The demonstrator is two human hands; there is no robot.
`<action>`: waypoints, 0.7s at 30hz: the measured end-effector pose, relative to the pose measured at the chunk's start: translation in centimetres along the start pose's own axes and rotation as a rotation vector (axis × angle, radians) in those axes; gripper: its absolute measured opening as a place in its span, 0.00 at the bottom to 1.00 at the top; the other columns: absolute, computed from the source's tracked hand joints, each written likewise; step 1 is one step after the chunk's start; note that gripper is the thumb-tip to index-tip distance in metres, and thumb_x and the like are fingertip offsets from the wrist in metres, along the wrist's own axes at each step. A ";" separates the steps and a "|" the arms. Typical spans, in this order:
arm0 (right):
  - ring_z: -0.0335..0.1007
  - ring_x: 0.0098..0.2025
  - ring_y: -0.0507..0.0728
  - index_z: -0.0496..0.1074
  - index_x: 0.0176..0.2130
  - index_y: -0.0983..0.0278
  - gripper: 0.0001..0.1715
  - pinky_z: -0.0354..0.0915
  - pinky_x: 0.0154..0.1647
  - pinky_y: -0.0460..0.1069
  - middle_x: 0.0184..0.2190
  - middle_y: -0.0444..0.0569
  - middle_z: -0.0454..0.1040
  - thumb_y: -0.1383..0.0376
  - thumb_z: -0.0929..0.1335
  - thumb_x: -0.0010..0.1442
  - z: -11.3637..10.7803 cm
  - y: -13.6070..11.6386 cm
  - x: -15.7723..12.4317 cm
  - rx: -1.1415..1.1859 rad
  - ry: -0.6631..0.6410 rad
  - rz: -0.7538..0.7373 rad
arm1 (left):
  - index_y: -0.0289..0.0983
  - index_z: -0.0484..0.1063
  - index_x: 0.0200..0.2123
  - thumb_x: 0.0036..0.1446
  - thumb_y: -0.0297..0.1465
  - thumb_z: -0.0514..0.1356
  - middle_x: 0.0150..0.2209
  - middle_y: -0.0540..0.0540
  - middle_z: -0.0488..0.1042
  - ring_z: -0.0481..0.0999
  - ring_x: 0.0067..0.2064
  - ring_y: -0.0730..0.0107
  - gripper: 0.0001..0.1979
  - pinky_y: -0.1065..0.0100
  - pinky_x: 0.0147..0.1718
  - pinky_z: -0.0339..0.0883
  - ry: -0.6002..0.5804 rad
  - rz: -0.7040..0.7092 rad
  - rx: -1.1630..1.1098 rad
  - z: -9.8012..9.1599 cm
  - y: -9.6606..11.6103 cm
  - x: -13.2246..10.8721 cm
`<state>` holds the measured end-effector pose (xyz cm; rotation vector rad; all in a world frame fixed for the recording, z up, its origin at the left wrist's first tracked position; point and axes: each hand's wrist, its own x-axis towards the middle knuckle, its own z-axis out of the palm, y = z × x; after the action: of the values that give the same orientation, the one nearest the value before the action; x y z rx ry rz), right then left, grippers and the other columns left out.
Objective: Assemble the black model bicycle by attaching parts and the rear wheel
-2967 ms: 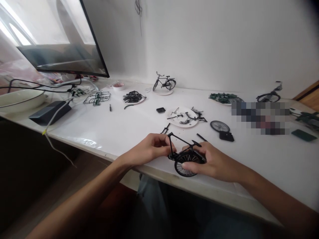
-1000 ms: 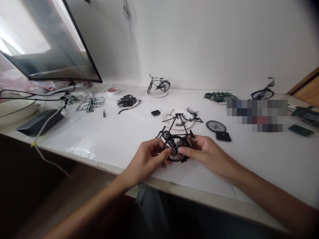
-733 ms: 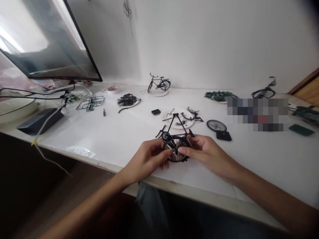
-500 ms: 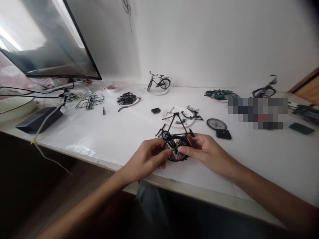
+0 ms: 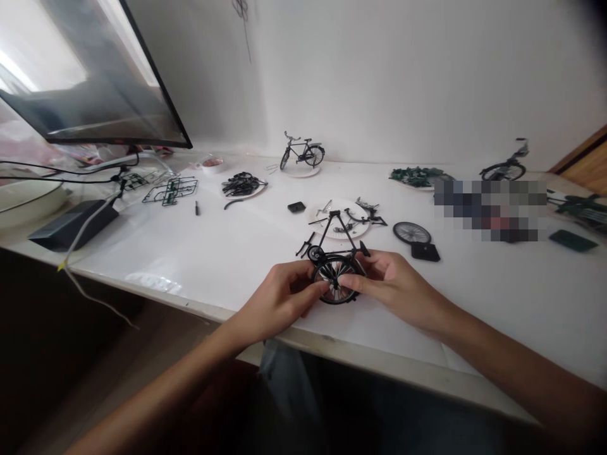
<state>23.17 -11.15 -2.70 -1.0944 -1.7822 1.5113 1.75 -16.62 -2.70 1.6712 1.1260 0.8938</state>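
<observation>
A black model bicycle frame [image 5: 349, 232] with a spoked wheel fitted at its near end is held just over the table's front edge. My left hand [image 5: 287, 297] pinches the wheel [image 5: 336, 296] from the left, its thumb near the hub. From the right, my right hand [image 5: 396, 284] grips the same end, thumb on the spokes and fingers behind. Past the frame lies a white paper plate [image 5: 313, 212] with small bicycle parts. A loose fork-like part [image 5: 305, 245] rests left of the frame, and a loose spoked wheel [image 5: 411, 232] lies to the right.
A finished model bicycle [image 5: 303, 151] stands at the back, another [image 5: 505, 167] at the right. Plates of black parts [image 5: 243, 184] and green parts [image 5: 420, 177] lie behind. At left are green sprues [image 5: 171, 191], a dark box [image 5: 73, 224] and a monitor [image 5: 109, 82]. A black block [image 5: 425, 251] lies near the loose wheel.
The view has shifted very slightly. Both hands keep their grip on the wheel end of the bicycle frame, with hardly any movement.
</observation>
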 end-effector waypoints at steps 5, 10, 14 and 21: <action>0.74 0.44 0.60 0.75 0.39 0.62 0.17 0.68 0.46 0.53 0.40 0.49 0.80 0.53 0.74 0.57 -0.1 0.0 -0.1 0.005 -0.016 0.026 | 0.33 0.72 0.33 0.66 0.36 0.58 0.26 0.50 0.67 0.63 0.26 0.76 0.13 0.72 0.24 0.57 0.005 -0.017 0.009 0.1 0.1 0.1; 0.74 0.44 0.59 0.75 0.39 0.63 0.16 0.68 0.46 0.53 0.40 0.49 0.79 0.53 0.73 0.58 0.0 -0.1 -0.1 0.022 0.004 0.016 | 0.32 0.72 0.34 0.65 0.36 0.58 0.26 0.49 0.67 0.64 0.26 0.75 0.12 0.72 0.24 0.58 0.012 -0.020 -0.010 0.1 0.0 0.2; 0.75 0.44 0.59 0.76 0.39 0.63 0.16 0.69 0.47 0.53 0.40 0.49 0.80 0.54 0.74 0.57 0.1 0.0 -0.1 0.032 0.000 0.007 | 0.33 0.72 0.33 0.65 0.35 0.58 0.26 0.50 0.67 0.63 0.27 0.76 0.12 0.72 0.24 0.57 0.012 -0.014 -0.007 0.1 -0.1 0.2; 0.76 0.43 0.59 0.75 0.41 0.63 0.16 0.70 0.47 0.54 0.41 0.49 0.79 0.55 0.74 0.57 0.0 0.2 -0.1 0.080 -0.036 0.007 | 0.34 0.69 0.30 0.65 0.34 0.58 0.25 0.53 0.65 0.62 0.26 0.78 0.12 0.73 0.24 0.55 -0.007 -0.002 -0.018 0.1 -0.1 0.3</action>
<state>23.25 -11.23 -2.85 -1.0413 -1.7285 1.6017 1.91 -16.40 -2.83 1.6574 1.1113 0.8941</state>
